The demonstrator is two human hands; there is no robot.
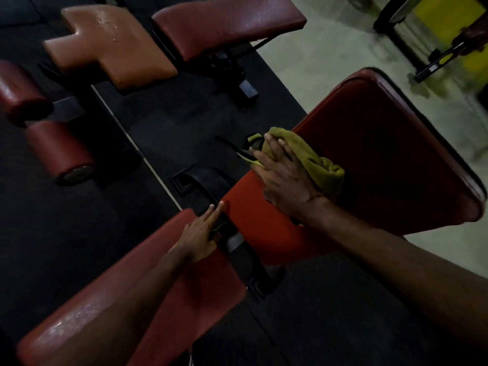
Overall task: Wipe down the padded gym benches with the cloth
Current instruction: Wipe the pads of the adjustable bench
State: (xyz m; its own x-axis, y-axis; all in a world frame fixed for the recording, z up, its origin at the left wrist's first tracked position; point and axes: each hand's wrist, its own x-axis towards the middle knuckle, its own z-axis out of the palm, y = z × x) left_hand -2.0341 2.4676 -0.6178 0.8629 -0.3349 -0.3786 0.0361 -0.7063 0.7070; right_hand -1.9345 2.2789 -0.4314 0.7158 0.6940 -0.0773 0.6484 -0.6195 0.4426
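Pressing down with flat, straight fingers, the right hand [285, 178] pins the cloth [320, 161] onto the back pad [383, 154], the big red pad that spreads out beyond and to the right of that hand. The cloth is olive-green and bunched into a thick fold. It lies under the palm and fingers and bulges out on the hand's right side, and a thin corner of it pokes out past the fingertips at the pad's edge. The right forearm comes in from the lower right with the wrist raised a little above the pad.

The left hand [200, 233] lies relaxed and holds nothing. It rests on the far end of the seat pad [132, 294], and its forearm runs along that pad. Two straight fingers reach over the black frame [237, 247] between the pads and end just beside the back pad's near corner (the thumb side is in shadow, so I cannot tell whether it touches the frame).

Well beyond the left hand stand two more flat pads: a T-pad [105, 46] with wet drops glinting on it, and a long pad [227, 25] just to its right. Two rollers [58, 151] sit far to the left of the left hand, one behind the other.

By count there is one cloth, two hands, four flat pads and two rollers. A black mat [184, 114] lies under the benches, and a pale floor [330, 48] shows beyond the right hand.
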